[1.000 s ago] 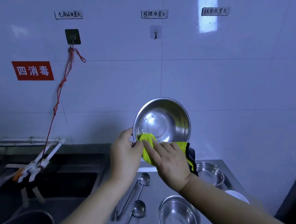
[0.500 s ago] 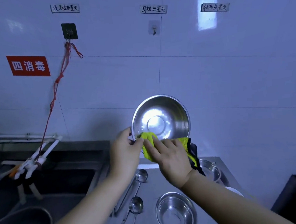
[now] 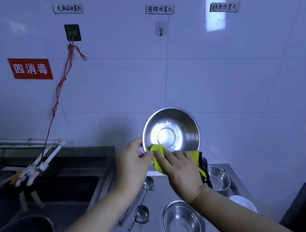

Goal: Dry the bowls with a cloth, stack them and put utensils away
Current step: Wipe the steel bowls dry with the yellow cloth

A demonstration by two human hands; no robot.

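Since the earlier frames the raised steel bowl has turned to face the camera more squarely, its flat bottom now showing as a bright round disc, and the yellow cloth has stayed at the bowl's lower left rim. The bowl is held up in front of the white tiled wall, tilted on edge with its inside toward the viewer. The left hand grips it at the left rim, its fingers curled round the edge. The right hand presses the cloth against the lower rim; its fingers lie fairly straight over the fabric, and a dark-edged corner of the cloth hangs out past the wrist on the right. Below, on the steel desk, a second steel bowl sits upright near the front, and a third bowl stands farther back to the right, partly hidden behind the hanging cloth. A white dish lies at the desk's right edge. Two ladles rest on the desk left of the bowls: one ladle with its cup just under the left hand, the other ladle nearer the front. To the left is a sink, with a large metal basin in it at the lower left. A red cord runs from a black wall hook down to white tongs over the sink, beside a red sign.
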